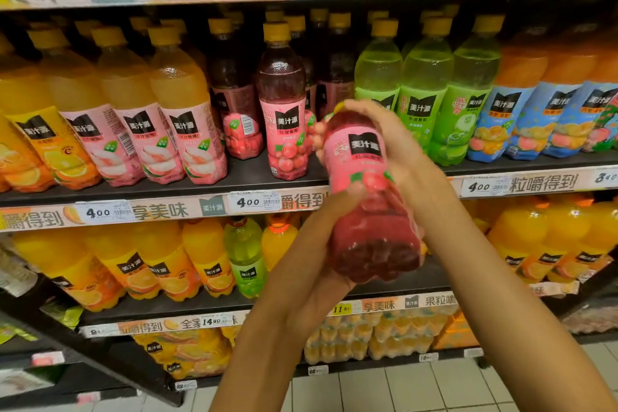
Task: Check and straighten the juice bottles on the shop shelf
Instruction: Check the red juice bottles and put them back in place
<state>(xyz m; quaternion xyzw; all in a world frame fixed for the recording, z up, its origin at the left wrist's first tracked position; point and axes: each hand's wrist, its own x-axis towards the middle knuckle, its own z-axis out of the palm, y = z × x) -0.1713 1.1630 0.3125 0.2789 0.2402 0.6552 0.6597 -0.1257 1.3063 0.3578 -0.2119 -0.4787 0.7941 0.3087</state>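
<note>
A red grape juice bottle with a pink label is held off the shelf, tilted with its cap toward the shelf and its base toward me. My left hand grips its lower body from the left and below. My right hand wraps its upper part and neck from the right, hiding the cap. Behind it, on the middle shelf, another red grape bottle stands upright at the front, with more of them further back. A bare gap lies on the shelf board right of it.
Peach juice bottles stand left of the red ones, green grape bottles and orange blue-label bottles to the right. The lower shelf holds large orange bottles and one green bottle. Price strips run along the shelf edges. White floor tiles lie below.
</note>
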